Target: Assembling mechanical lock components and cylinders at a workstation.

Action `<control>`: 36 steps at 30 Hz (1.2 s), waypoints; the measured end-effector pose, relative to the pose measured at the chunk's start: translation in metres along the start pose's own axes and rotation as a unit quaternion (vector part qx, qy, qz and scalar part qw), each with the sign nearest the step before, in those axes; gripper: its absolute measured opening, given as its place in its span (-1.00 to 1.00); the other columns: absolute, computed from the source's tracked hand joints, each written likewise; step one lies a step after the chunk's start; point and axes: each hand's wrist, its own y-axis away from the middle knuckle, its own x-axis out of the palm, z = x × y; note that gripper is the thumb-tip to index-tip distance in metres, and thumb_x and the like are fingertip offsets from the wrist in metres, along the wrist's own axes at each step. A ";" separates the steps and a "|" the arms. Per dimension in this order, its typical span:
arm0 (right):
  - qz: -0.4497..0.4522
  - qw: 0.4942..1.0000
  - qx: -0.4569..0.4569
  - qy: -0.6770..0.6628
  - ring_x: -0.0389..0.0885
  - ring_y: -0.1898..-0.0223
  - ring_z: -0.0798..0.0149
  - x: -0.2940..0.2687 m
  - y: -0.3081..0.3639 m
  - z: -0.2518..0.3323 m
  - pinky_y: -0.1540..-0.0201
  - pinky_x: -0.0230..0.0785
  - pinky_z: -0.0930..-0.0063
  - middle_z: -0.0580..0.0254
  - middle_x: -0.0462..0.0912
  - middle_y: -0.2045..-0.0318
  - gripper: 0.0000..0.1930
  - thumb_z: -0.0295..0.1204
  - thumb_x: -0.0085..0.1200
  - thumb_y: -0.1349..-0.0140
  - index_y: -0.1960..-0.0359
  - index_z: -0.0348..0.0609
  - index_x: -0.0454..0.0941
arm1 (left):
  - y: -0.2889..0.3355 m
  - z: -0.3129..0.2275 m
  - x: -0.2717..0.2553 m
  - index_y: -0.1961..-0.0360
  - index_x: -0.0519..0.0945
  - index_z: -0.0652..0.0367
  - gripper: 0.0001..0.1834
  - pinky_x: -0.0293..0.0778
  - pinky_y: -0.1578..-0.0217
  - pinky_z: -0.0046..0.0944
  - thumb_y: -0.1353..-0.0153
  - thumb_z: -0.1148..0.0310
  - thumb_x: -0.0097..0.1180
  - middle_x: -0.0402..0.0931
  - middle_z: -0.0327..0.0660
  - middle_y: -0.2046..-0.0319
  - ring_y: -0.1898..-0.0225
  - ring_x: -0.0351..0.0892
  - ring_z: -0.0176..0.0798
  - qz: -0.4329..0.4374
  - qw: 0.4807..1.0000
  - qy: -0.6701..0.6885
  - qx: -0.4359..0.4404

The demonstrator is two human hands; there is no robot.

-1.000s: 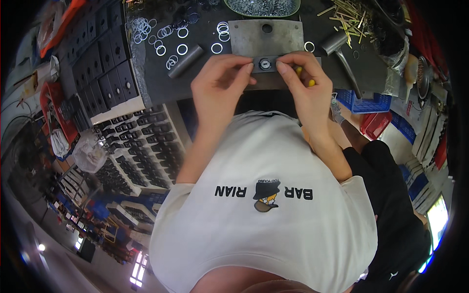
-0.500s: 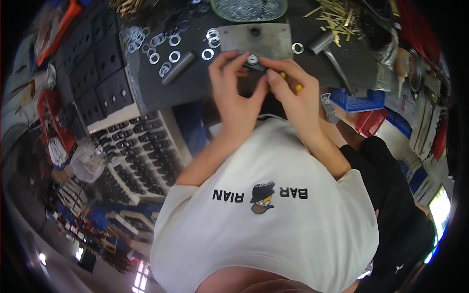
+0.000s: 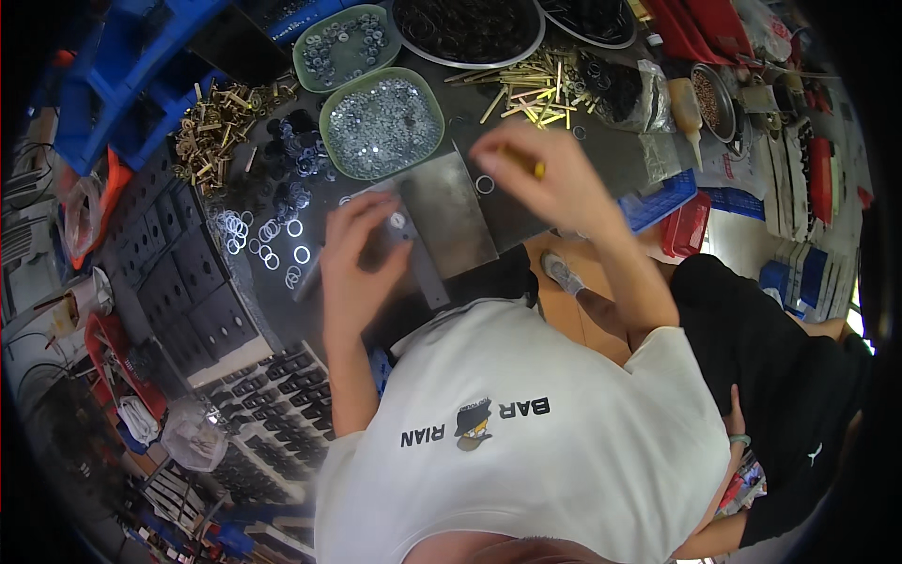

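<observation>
My left hand (image 3: 357, 258) curls around the upper end of a flat dark metal strip (image 3: 429, 273), fingertips at its top and thumb at its side. A small round silvery piece (image 3: 397, 221) sits on the strip. The strip lies along the left side of a grey steel block (image 3: 456, 211). My right hand (image 3: 550, 174) is lifted right of the block, smeared by motion. A thin yellow tool (image 3: 539, 170) shows between its fingers; most of it is hidden. A flat metal ring (image 3: 485, 184) lies below that hand.
Beyond the block stand a green tray (image 3: 427, 155) of small silvery parts and another green tray (image 3: 305, 66). Loose rings (image 3: 268, 230) lie at left, brass-coloured pieces (image 3: 221, 132) behind them. Yellow sticks (image 3: 536, 85) are spread at the back. A person in black (image 3: 752, 329) is at my right.
My hands were together at the small round piece. Now the right hand has moved away to the right, and the left stays at the piece. The view has shifted, showing more of the bench's far side.
</observation>
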 end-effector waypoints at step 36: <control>0.126 0.928 -0.055 0.346 0.73 0.14 -0.11 0.022 0.083 -0.019 0.15 0.57 0.15 0.03 0.67 0.12 -0.86 -0.52 0.23 -0.39 0.06 -0.14 0.60 | 0.195 0.152 -0.224 -0.15 0.64 0.29 -0.37 0.56 -0.13 -0.02 -0.15 0.10 0.45 0.71 0.04 -0.02 -0.07 0.70 0.07 -0.385 0.782 -0.346 -0.348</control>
